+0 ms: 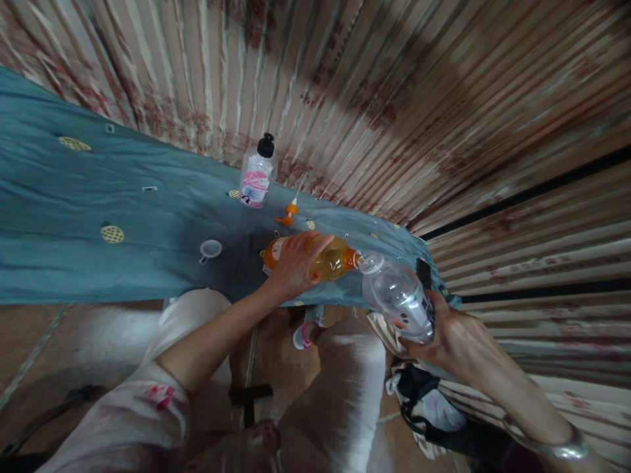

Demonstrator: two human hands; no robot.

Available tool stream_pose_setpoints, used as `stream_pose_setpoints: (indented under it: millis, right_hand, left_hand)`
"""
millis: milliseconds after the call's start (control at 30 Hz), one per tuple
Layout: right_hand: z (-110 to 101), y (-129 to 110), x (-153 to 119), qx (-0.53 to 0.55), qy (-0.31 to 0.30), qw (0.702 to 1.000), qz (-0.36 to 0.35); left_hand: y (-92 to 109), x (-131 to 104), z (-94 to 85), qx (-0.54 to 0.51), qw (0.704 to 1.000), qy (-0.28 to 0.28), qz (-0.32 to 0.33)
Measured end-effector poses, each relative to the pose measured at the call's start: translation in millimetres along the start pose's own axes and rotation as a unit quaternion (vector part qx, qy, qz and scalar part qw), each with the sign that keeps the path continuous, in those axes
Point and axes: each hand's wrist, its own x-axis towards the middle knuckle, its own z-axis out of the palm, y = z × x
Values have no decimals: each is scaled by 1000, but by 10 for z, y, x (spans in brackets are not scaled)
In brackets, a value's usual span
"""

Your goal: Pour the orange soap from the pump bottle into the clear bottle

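The left hand [294,263] grasps the orange bottle [333,258], its neck meeting the clear bottle [394,295], which the right hand [441,328] grips at right. Pouring seems underway, unfinished; the orange pump [290,213] lies off, farther left.

Curtain [207,85] behind cloth [148,223], upright bottle [256,177] on cloth, pump [290,211] to its right, cap [211,248] front-left, 2 bottles [334,259] front-right

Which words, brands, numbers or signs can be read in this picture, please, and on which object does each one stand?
None can be read with certainty.
Black-capped bottle: pink label, too blurred.
Orange bottle: pale label, partly covered, unreadable.
Clear bottle: label marks, too blurred.
Teal cloth: small printed boxes, too small.
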Motion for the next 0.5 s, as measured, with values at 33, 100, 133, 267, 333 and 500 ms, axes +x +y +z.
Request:
stream_pose_setpoints:
  millis: [33, 100, 133, 267, 333, 500]
  right_hand:
    - [-2, -2, -1, 0, 2, 1000, 1]
    - [-7, -6, -3, 1, 5, 1000, 1]
    - [-10, -8, -4, 2, 5, 1000, 1]
    - [-24, -14, 0, 8, 2, 1000, 0]
    - [-25, -14, 1, 12, -3, 1000, 2]
    - [-6, 5, -4, 12, -6, 1000, 0]
  left_hand:
    - [-2, -1, 2, -1, 1000, 0, 0]
    - [-4, -2, 6, -3, 1000, 2, 0]
    - [-3, -3, 7, -2, 1000, 3, -1]
    - [5, -2, 1, 4, 1000, 0, 0]
    - [9, 0, -4, 1, 1000, -5, -1]
    - [8, 0, -5, -6, 1000, -5, -6]
